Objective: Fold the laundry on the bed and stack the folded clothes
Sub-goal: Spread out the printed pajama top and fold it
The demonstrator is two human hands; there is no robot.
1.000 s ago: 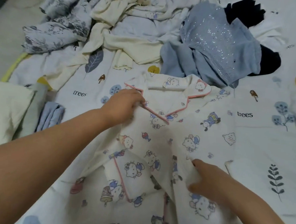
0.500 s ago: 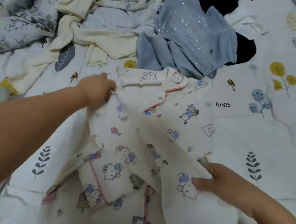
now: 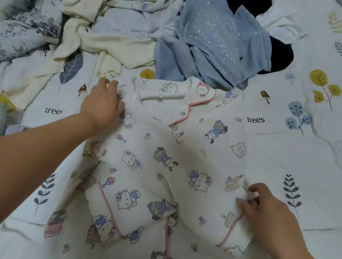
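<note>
A white cartoon-print pyjama top [image 3: 165, 149] with pink piping lies flat on the bed, collar away from me, its front panel spread across the chest. My left hand [image 3: 104, 104] rests at the top's left shoulder with the fingers spread, pressing the cloth. My right hand [image 3: 261, 207] pinches the lower right edge of the top between thumb and fingers. A folded sleeve with a pink cuff [image 3: 110, 211] lies over the lower left part. More of the same print lies under it toward me.
Unfolded laundry is heaped at the far side: a light blue sparkly garment [image 3: 212, 44], cream clothes [image 3: 103, 42], a dark item [image 3: 279, 53] and a grey floral cloth [image 3: 23, 22]. The leaf-print bedsheet [image 3: 303, 156] shows bare at the right.
The front panel, held up and drawn across before, now lies flat over the top. My left hand went from gripping cloth to pressing at the shoulder; my right hand moved right to the lower edge.
</note>
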